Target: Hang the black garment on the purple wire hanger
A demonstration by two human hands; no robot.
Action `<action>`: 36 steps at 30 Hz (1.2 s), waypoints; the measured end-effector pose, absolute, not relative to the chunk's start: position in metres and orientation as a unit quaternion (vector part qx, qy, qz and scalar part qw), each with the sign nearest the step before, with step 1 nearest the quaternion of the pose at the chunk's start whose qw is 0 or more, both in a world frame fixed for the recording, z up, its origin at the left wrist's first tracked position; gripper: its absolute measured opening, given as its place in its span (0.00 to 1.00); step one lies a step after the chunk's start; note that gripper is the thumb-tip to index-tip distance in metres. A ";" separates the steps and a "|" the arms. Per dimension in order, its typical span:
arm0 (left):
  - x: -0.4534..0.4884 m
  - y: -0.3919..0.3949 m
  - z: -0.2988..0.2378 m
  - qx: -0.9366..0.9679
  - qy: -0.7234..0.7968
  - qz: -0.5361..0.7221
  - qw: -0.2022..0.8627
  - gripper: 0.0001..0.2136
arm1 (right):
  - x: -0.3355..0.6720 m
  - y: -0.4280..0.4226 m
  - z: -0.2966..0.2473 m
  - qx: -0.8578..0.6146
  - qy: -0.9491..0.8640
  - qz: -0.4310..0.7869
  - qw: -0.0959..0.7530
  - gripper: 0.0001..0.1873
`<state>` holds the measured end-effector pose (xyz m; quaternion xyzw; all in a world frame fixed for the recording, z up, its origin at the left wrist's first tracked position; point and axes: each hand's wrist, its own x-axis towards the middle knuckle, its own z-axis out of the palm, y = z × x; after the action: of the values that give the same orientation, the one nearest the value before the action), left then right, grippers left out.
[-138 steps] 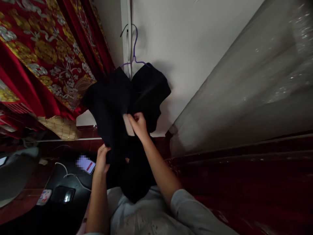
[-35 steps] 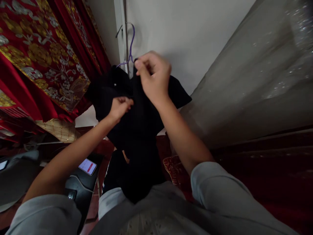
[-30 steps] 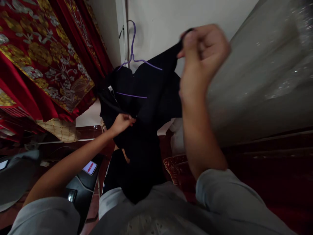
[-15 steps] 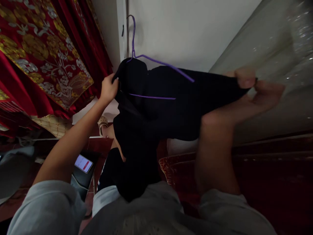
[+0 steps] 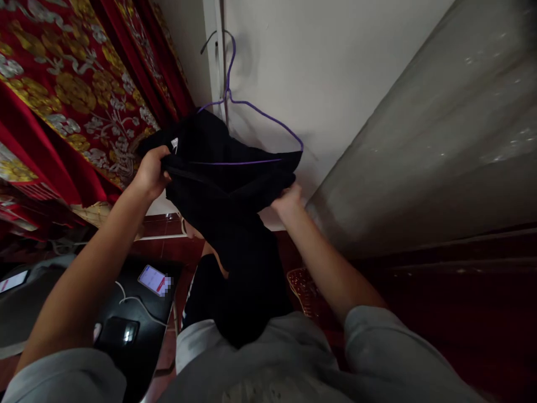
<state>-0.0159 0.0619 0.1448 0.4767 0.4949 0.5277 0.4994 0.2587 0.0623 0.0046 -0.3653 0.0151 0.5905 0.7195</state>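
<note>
A black garment (image 5: 235, 196) hangs on a purple wire hanger (image 5: 264, 115), whose hook catches at a white upright by the wall. My left hand (image 5: 151, 172) grips the garment's upper left edge, close to a small white label (image 5: 175, 145). On the other side my right hand (image 5: 288, 200) pinches the cloth below the hanger's right end. The hanger's bottom bar shows inside the garment's opening, and the right shoulder sits at the hanger's tip. The lower cloth falls toward my lap, and its kind of garment is not clear.
Red cloth with gold and silver embroidery (image 5: 79, 84) hangs at the left. A lit phone (image 5: 154, 280), a white cable (image 5: 146, 310) and a dark shiny object (image 5: 120, 331) lie on a black seat (image 5: 142, 358). Plastic sheeting (image 5: 423, 162) covers something at the right.
My right hand has come in from far right, where it stretched the cloth, to beside the hanger's tip. My left hand has moved left and lower. The garment's right side now sits on the hanger.
</note>
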 end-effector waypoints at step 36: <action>-0.003 -0.032 0.078 0.838 0.357 0.183 0.370 0.39 | 0.230 -0.025 0.149 -0.240 -0.620 0.711 0.230 0.12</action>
<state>-0.0028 -0.0319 0.0777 0.8376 0.3574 0.1833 0.3702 0.2300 -0.0247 0.1487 -0.2396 -0.6199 0.7109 0.2300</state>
